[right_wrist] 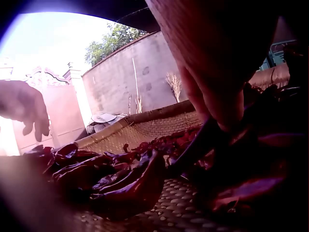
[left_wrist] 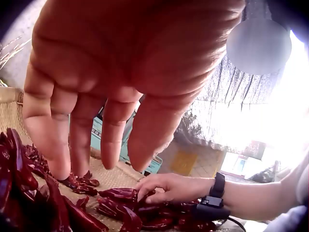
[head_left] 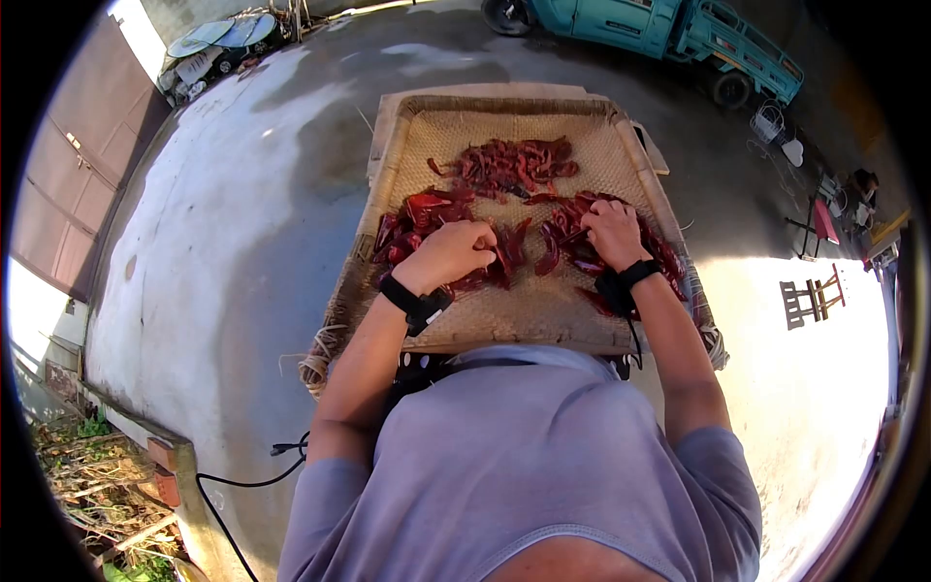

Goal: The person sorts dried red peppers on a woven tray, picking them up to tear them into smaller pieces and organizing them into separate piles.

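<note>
Dried red chilies lie in heaps on a large woven tray (head_left: pixel 514 310). My left hand (head_left: pixel 449 254) hovers over the left heap (head_left: pixel 427 209), its fingers pointing down and loosely bent. In the left wrist view nothing sits between the fingers of this left hand (left_wrist: pixel 101 96), and chilies lie below and beside them. On the right heap, my right hand (head_left: pixel 613 233) has its fingertips down among the chilies. The right wrist view shows the thumb and fingers of the right hand (right_wrist: pixel 212 92) pinching a dark chili (right_wrist: pixel 193 152), partly in shadow.
A third heap of darker, shrivelled chilies (head_left: pixel 514 165) lies at the tray's far end. The tray has a raised rim (head_left: pixel 514 104). A black cable (head_left: pixel 242 482) trails at the left. A teal three-wheeled truck (head_left: pixel 630 29) and a small wooden stool (head_left: pixel 813 299) stand beyond.
</note>
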`<state>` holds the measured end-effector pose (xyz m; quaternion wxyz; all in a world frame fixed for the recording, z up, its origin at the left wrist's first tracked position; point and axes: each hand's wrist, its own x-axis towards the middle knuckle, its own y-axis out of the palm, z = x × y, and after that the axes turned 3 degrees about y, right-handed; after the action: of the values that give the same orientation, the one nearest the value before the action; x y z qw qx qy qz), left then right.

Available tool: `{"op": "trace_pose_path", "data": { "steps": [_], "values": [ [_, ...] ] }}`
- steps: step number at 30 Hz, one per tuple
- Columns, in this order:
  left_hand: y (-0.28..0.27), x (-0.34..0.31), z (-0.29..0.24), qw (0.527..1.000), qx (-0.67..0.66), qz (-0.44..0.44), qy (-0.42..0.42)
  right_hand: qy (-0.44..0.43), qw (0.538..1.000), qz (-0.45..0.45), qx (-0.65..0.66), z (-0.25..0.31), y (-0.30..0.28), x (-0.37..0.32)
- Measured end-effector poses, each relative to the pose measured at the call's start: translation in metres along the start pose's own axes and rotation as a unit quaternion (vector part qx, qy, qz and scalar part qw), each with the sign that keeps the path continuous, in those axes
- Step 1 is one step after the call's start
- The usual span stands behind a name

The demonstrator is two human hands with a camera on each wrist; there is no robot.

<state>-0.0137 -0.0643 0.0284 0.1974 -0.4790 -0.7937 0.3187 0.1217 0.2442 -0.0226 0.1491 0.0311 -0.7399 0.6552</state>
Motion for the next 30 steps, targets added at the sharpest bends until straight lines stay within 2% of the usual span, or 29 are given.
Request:
{"op": "trace_pose_path", "data": {
  "steps": [2,4,6,8,9,11,12,14,16,17,19,20,23,26,29,30],
  "values": [
    [0.007,0.003,-0.011,0.999,0.013,0.046,-0.013,0.033,0.999,-0.014,0.035,0.002,-0.007,-0.001],
    [0.013,0.007,-0.011,0.999,-0.008,0.034,-0.026,0.089,0.991,-0.026,0.096,0.018,-0.043,-0.001],
    [0.022,0.011,-0.011,1.0,-0.026,-0.003,-0.012,0.081,0.972,-0.019,0.218,0.032,-0.056,-0.002],
    [0.03,0.015,-0.012,0.997,-0.038,-0.068,0.028,0.068,0.94,-0.002,0.336,0.05,-0.07,-0.001],
    [0.034,0.018,-0.013,0.992,-0.089,-0.088,0.028,0.045,0.919,0.011,0.392,0.058,-0.068,0.0],
    [0.041,0.024,-0.014,0.972,-0.192,-0.129,0.028,0.028,0.873,0.103,0.477,0.078,-0.082,-0.001],
    [0.039,0.024,-0.017,0.96,-0.241,-0.142,0.029,0.023,0.853,0.126,0.505,0.081,-0.08,0.0],
    [0.027,0.019,-0.02,0.961,-0.25,-0.122,-0.002,0.014,0.811,0.17,0.56,0.084,-0.072,0.002],
    [0.018,0.016,-0.014,0.96,-0.254,-0.114,-0.019,0.018,0.833,0.157,0.531,0.083,-0.059,0.003],
    [0.012,0.014,-0.012,0.969,-0.208,-0.13,-0.025,0.02,0.843,0.151,0.515,0.082,-0.051,0.002],
    [-0.002,0.009,-0.006,0.98,-0.112,-0.161,-0.035,-0.02,0.939,0.112,0.324,0.077,-0.027,-0.005],
    [-0.01,0.006,0.003,0.984,-0.064,-0.158,-0.052,-0.038,0.97,0.09,0.222,0.075,-0.016,-0.008],
    [-0.032,-0.006,0.025,0.982,0.095,-0.094,-0.131,-0.028,0.977,0.143,0.159,0.075,-0.001,-0.009],
    [-0.041,-0.024,0.042,0.971,0.162,-0.093,-0.152,-0.04,0.98,0.113,0.16,0.068,0.012,-0.004],
    [-0.042,-0.035,0.038,0.945,0.195,-0.185,-0.187,-0.05,0.981,0.13,0.135,0.067,-0.003,-0.003],
    [-0.046,-0.036,0.034,0.944,0.189,-0.18,-0.202,-0.05,0.989,0.106,0.087,0.071,-0.011,-0.002]
  ]
}}
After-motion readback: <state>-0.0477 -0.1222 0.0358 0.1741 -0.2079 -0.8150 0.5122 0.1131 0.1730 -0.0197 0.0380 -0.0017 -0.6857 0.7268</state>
